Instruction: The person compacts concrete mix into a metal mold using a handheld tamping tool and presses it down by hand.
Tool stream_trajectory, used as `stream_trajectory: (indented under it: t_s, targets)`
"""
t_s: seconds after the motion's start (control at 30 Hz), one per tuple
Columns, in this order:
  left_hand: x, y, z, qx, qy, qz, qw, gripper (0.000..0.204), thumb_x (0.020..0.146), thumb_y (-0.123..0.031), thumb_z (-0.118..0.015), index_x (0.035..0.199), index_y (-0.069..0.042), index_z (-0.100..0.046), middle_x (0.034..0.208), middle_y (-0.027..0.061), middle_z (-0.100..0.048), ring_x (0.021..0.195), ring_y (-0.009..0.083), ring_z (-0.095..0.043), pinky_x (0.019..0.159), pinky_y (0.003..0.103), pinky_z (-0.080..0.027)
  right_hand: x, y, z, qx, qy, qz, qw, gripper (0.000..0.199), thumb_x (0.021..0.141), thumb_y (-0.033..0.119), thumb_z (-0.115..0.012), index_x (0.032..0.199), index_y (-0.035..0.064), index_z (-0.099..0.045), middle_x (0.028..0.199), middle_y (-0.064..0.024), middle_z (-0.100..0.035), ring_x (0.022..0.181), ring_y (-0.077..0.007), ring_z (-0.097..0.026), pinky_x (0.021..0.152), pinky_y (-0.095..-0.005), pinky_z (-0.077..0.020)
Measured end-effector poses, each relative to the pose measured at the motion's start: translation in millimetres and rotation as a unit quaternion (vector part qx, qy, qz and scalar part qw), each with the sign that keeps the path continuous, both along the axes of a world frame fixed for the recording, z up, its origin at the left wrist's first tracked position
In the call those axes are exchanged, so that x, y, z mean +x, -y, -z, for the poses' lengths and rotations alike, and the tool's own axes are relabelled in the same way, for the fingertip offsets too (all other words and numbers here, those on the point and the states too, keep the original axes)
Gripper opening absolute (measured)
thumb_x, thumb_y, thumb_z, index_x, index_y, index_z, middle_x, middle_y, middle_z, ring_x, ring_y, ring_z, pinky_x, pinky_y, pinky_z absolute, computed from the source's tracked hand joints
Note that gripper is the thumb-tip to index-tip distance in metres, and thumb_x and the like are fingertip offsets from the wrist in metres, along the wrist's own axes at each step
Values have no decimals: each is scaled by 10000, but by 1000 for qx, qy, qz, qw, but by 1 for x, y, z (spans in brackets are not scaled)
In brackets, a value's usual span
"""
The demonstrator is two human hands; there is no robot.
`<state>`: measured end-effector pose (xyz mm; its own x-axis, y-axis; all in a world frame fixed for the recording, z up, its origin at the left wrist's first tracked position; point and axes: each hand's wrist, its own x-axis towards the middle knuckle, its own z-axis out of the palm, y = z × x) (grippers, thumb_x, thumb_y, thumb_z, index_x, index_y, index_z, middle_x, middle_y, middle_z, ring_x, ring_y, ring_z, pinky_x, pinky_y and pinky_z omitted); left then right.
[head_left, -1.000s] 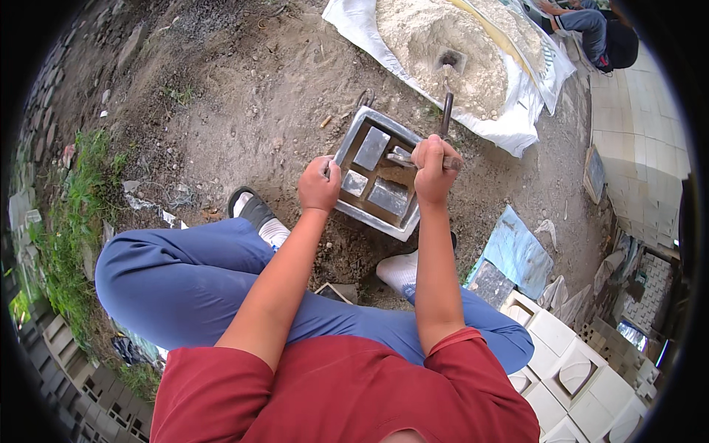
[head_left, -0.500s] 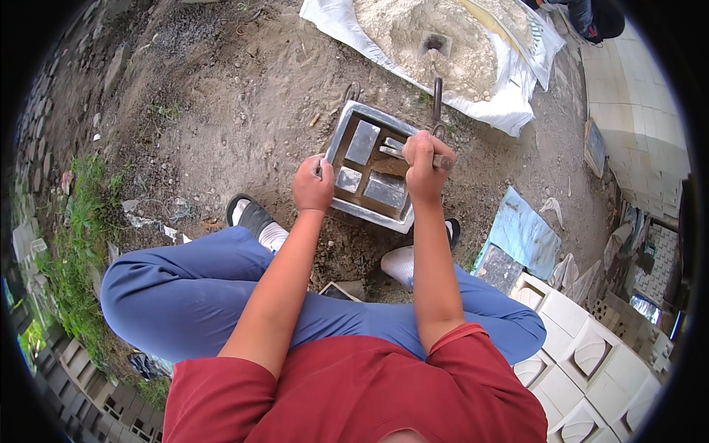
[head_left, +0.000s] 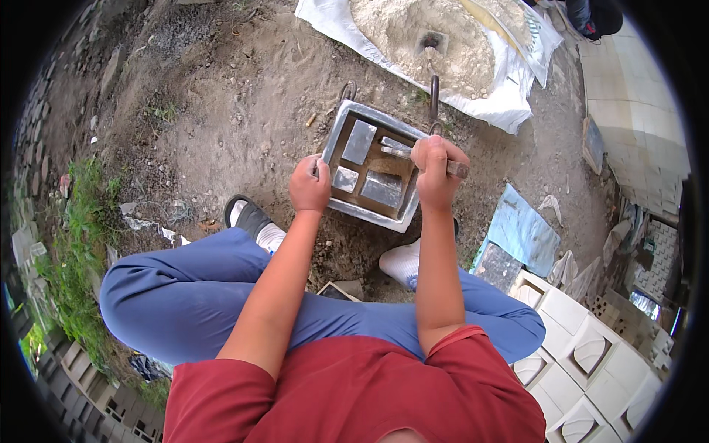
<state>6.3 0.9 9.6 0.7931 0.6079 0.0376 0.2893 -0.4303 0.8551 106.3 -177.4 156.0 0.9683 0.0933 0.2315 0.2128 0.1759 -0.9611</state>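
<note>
Head view: a person squats on bare dirt ground (head_left: 221, 96) over a square metal mould (head_left: 374, 171) that lies on the earth in front of the feet. The left hand (head_left: 310, 184) is closed over the mould's near left rim, fingers curled around the edge. The right hand (head_left: 437, 164) is wrapped in a fist around the handle of a metal trowel (head_left: 402, 148), whose flat blade reaches leftward into the mould's far right part, over its inner blocks. Inside the mould sit several grey rectangular blocks (head_left: 360, 142) with brown gaps between them. A dark bar handle (head_left: 434, 96) stands at the mould's far right corner and a curved loop handle (head_left: 347, 90) at its far left corner. Beyond the mould, a pile of pale sand (head_left: 421, 37) rests on a white sack sheet (head_left: 509, 103). To the right lie a blue sheet (head_left: 524, 229) and, nearer the lower right, rows of white cast blocks (head_left: 576, 347). Grass (head_left: 74, 244) edges the ground on the left.
</note>
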Motion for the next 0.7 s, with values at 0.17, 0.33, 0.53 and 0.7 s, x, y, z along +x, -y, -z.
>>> stream_trajectory:
  t_s: [0.17,0.33,0.53,0.7]
  targets:
    - [-2,2,6,9,-6,2,1000,268,994,-235,-590,1069,-45,-763,1009,176,-751,920,363,-730,831,426,-565,2,18,41,-77,-3,-51,996,451,1031,191,-554,636,24,-414,593,18,-423,565,-82,-359,527,-315,-258]
    - [-1,2,5,-13,-26,0,1000,266,997,-229,-586,1067,-42,-761,1000,178,-749,915,366,-728,826,430,-563,13,7,30,-72,-35,-20,997,471,1053,193,-541,631,34,-408,595,30,-423,572,-62,-350,524,-316,-252]
    - [1,2,2,12,-8,13,1000,277,1005,-239,-580,1064,-37,-759,993,182,-746,900,364,-728,816,429,-562,0,23,12,-69,9,-25,997,470,1045,190,-544,625,31,-406,585,31,-411,566,-64,-359,518,-314,-256]
    - [3,2,7,30,-14,9,999,282,1007,-253,-580,1061,-41,-759,989,182,-743,879,372,-721,801,435,-557,11,20,44,-100,-5,16,995,475,1060,165,-521,616,54,-392,582,30,-393,550,-73,-335,524,-314,-257]
